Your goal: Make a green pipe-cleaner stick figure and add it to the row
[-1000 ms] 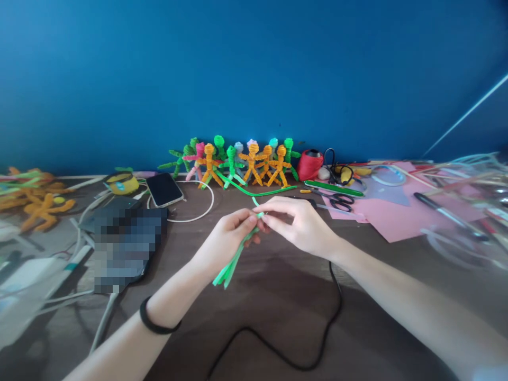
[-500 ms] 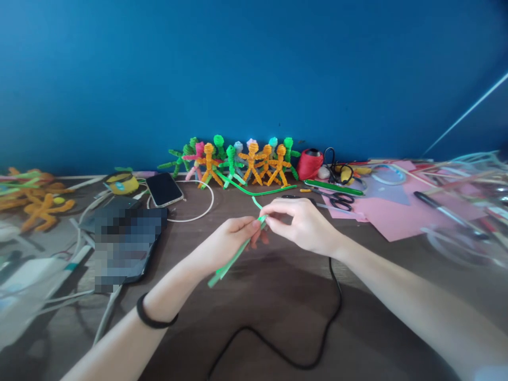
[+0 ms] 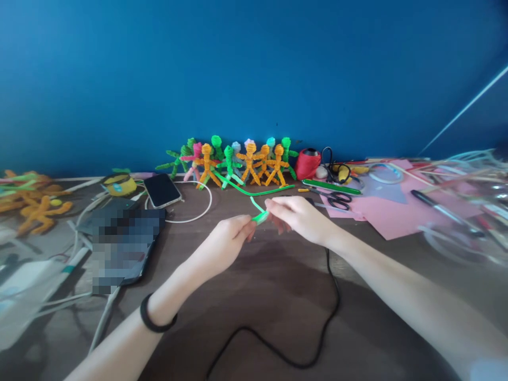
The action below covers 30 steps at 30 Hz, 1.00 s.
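Between my two hands is a short stretch of green pipe cleaner [image 3: 260,217], its strands apparently doubled, with one thin end poking up and away from me. My left hand [image 3: 230,238] is closed on its left part, fingers curled. At the other end, my right hand [image 3: 299,218] pinches it between thumb and forefinger. The rest of the strands are hidden by the hands. Just beyond, a long curved green pipe cleaner [image 3: 257,192] lies on the table before a row of pipe-cleaner figures, among them an orange one [image 3: 250,161] and a green one [image 3: 228,164].
To the left lie a phone [image 3: 162,190], a dark tablet-like device [image 3: 148,238] and a pile of orange figures [image 3: 42,209]. Scissors [image 3: 339,200], pink paper [image 3: 391,217] and a red bundle [image 3: 308,164] are right. A black cable [image 3: 293,364] curves nearer me.
My hands have drawn slightly apart and my left wrist has turned. The long green ends that hung below my left hand no longer show.
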Available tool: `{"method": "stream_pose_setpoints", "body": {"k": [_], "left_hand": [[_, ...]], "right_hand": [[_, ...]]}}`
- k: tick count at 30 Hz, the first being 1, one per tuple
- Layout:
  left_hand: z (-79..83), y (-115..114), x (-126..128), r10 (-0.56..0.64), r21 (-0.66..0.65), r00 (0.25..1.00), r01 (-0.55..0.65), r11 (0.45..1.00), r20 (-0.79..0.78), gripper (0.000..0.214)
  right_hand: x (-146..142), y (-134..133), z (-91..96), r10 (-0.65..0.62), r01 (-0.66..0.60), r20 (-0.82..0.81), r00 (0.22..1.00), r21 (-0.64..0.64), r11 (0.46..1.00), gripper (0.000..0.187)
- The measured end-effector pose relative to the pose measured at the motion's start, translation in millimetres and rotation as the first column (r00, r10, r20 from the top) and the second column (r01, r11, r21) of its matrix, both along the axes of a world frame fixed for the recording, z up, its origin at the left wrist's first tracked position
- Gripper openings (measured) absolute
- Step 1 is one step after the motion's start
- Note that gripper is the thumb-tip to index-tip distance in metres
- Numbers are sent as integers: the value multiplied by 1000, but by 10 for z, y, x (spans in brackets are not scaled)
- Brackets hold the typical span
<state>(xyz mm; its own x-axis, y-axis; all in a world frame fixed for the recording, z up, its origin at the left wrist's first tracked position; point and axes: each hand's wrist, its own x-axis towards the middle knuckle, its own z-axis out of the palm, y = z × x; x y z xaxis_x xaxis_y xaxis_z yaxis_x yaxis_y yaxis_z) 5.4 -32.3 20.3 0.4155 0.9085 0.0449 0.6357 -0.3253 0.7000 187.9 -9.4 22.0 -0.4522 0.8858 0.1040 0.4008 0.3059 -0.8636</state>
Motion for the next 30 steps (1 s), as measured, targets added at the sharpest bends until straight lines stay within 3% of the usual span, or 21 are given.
{"method": "stream_pose_setpoints", "body": {"k": [7, 13, 25, 30], "left_hand": [[-29, -10, 16, -34, 8, 999, 34, 999, -13, 32], [-20, -14, 29, -36, 10, 999, 36, 999, -1, 32], [-29, -13, 14, -64, -70, 998, 65, 995, 27, 32], [-60, 40, -32, -106, -198, 990, 124, 972, 98, 33]], "right_hand": [[-50, -37, -55, -39, 2, 195, 980, 187, 982, 35], [-59, -49, -72, -20, -18, 220, 975, 170, 985, 40], [-69, -46, -75, -22, -37, 218, 976, 262, 964, 35], [-24, -23, -33, -21, -18, 159, 987, 241, 970, 38]]}}
